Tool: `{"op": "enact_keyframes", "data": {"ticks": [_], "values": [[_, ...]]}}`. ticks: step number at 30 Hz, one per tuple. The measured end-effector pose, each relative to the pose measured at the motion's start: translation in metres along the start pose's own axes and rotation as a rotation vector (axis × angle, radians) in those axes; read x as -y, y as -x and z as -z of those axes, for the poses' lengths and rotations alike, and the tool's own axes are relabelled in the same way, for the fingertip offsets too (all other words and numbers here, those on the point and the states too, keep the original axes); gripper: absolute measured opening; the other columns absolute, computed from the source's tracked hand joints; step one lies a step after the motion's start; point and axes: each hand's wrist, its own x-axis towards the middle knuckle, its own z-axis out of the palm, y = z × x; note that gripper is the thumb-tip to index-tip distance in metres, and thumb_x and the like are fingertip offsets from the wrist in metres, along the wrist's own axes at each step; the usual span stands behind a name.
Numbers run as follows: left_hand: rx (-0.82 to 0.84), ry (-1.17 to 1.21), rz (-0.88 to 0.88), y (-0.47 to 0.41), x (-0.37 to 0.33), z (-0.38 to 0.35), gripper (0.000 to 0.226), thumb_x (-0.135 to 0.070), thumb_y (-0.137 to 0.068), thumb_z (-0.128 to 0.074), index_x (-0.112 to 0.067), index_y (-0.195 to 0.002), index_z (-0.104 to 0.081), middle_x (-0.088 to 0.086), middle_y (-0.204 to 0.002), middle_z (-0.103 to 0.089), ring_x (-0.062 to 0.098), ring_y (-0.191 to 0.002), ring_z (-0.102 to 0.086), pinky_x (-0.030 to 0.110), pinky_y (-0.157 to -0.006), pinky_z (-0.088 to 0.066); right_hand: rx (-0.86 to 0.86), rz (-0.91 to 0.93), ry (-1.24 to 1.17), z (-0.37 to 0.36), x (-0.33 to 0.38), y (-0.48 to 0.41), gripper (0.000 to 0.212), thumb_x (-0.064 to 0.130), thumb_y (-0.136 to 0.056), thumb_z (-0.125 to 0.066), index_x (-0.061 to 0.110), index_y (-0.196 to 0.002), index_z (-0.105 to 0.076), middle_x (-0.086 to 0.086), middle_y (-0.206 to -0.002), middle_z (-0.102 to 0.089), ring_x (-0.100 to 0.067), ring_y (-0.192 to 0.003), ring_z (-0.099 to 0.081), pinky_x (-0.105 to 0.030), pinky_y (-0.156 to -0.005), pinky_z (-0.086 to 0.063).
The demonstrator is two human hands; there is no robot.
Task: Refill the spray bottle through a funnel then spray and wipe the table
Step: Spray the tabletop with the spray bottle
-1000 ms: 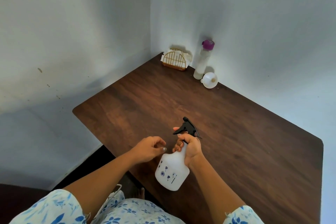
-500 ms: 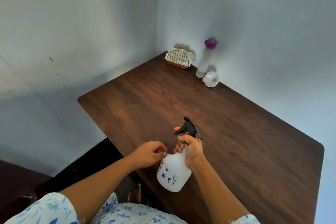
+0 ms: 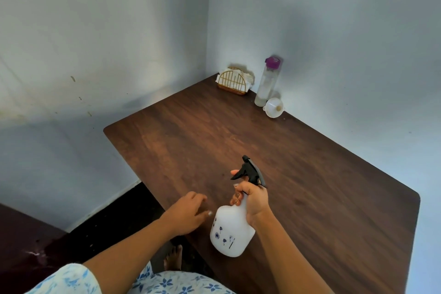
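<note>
Two hands work at the near end of the table (image 3: 310,198). Your left hand (image 3: 188,212), at about 7 o'clock on the tabletop, holds nothing. Its fingers are loose and lightly spread, and the thumb tip is just short of the sprayer's shoulder. I cannot tell whether the hand touches the wood.

The sprayer (image 3: 232,231) is at 6 o'clock by the near edge. It is white with small blue flower prints, and it tilts so its neck leans toward 1 o'clock. Whether its base rests on the table is unclear. Your right hand (image 3: 254,200) grips the neck, fingers curled round it under the black trigger head (image 3: 250,172), with one fingertip showing just beyond the trigger.

In the far corner at 12 o'clock stands a gold wire holder (image 3: 232,82) with white napkins in it. At its 3 o'clock a tall clear bottle (image 3: 266,86) with a purple cap stands upright near the wall. The white funnel (image 3: 274,107) lies just beside that bottle, at its 5 o'clock, with its wide mouth facing you.
</note>
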Motion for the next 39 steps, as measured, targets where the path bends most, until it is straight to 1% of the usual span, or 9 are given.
{"op": "enact_keyframes", "data": {"ticks": [2, 4, 6, 9, 12, 18, 23, 29, 39], "values": [[0.062, -0.209, 0.019, 0.001, 0.004, -0.009, 0.064, -0.046, -0.087, -0.054, -0.02, -0.139, -0.029, 0.005, -0.146, -0.028, 0.024, -0.13, -0.034, 0.039, -0.106, -0.036, -0.012, -0.011, 0.006, 0.001, 0.002, 0.001, 0.034, -0.01, -0.078, -0.046, 0.001, -0.103, -0.066, -0.006, -0.045, -0.038, -0.018, -0.038, -0.035, -0.029, -0.05, -0.04], [0.098, -0.369, -0.001, 0.004, 0.006, -0.015, 0.07, -0.044, -0.085, -0.057, -0.02, -0.142, -0.023, 0.009, -0.151, -0.017, 0.029, -0.136, -0.023, 0.043, -0.11, -0.03, -0.023, -0.046, -0.008, 0.002, 0.003, 0.001, 0.034, -0.009, -0.078, -0.046, 0.001, -0.103, -0.066, -0.007, -0.046, -0.038, -0.017, -0.037, -0.034, -0.028, -0.048, -0.039], [0.088, -0.436, -0.017, 0.003, 0.006, -0.017, 0.071, -0.042, -0.085, -0.057, -0.021, -0.143, -0.022, 0.01, -0.151, -0.017, 0.03, -0.136, -0.021, 0.042, -0.11, -0.029, -0.027, -0.08, -0.026, 0.002, 0.002, 0.0, 0.034, -0.007, -0.077, -0.046, 0.002, -0.103, -0.067, -0.006, -0.047, -0.039, -0.017, -0.037, -0.035, -0.027, -0.048, -0.04], [0.063, -0.447, -0.039, -0.003, 0.008, -0.012, 0.067, -0.042, -0.085, -0.057, -0.022, -0.141, -0.026, 0.006, -0.144, -0.028, 0.025, -0.128, -0.031, 0.038, -0.105, -0.035, -0.027, -0.115, -0.042, 0.001, -0.001, -0.003, 0.034, -0.005, -0.078, -0.045, 0.003, -0.103, -0.067, -0.005, -0.047, -0.039, -0.016, -0.038, -0.035, -0.028, -0.049, -0.04], [0.071, -0.454, -0.046, -0.008, 0.01, -0.005, 0.068, -0.042, -0.085, -0.058, -0.021, -0.142, -0.026, 0.005, -0.138, -0.033, 0.024, -0.122, -0.035, 0.037, -0.102, -0.038, -0.025, -0.132, -0.028, 0.0, -0.003, -0.006, 0.034, -0.005, -0.078, -0.046, 0.002, -0.105, -0.066, -0.005, -0.047, -0.039, -0.016, -0.038, -0.035, -0.027, -0.049, -0.041], [0.078, -0.477, -0.042, -0.01, 0.01, 0.0, 0.07, -0.046, -0.084, -0.059, -0.022, -0.142, -0.026, 0.006, -0.134, -0.034, 0.024, -0.121, -0.036, 0.036, -0.099, -0.039, -0.001, -0.137, 0.024, -0.003, -0.001, -0.013, 0.035, -0.007, -0.078, -0.046, 0.001, -0.106, -0.065, -0.005, -0.047, -0.04, -0.016, -0.038, -0.036, -0.027, -0.05, -0.041], [0.094, -0.489, -0.036, -0.012, 0.008, 0.003, 0.067, -0.045, -0.084, -0.059, -0.022, -0.14, -0.029, 0.006, -0.133, -0.034, 0.025, -0.119, -0.036, 0.036, -0.097, -0.041, 0.006, -0.152, 0.034, -0.007, -0.004, -0.016, 0.035, -0.007, -0.077, -0.047, 0.001, -0.105, -0.065, -0.006, -0.047, -0.04, -0.016, -0.038, -0.035, -0.027, -0.05, -0.04], [0.095, -0.487, -0.019, -0.012, 0.006, 0.002, 0.065, -0.041, -0.085, -0.06, -0.022, -0.139, -0.031, 0.006, -0.134, -0.033, 0.025, -0.12, -0.035, 0.037, -0.098, -0.041, -0.011, -0.141, 0.01, -0.007, -0.005, -0.018, 0.035, -0.006, -0.078, -0.047, 0.001, -0.106, -0.065, -0.005, -0.047, -0.04, -0.015, -0.038, -0.036, -0.027, -0.049, -0.041], [0.083, -0.444, 0.005, -0.011, 0.008, -0.002, 0.068, -0.042, -0.083, -0.061, -0.025, -0.141, -0.028, 0.004, -0.136, -0.031, 0.024, -0.122, -0.033, 0.037, -0.098, -0.043, -0.037, -0.156, -0.041, -0.004, -0.01, -0.019, 0.034, -0.005, -0.078, -0.045, 0.001, -0.105, -0.065, -0.005, -0.047, -0.039, -0.016, -0.039, -0.035, -0.028, -0.048, -0.039]]}}
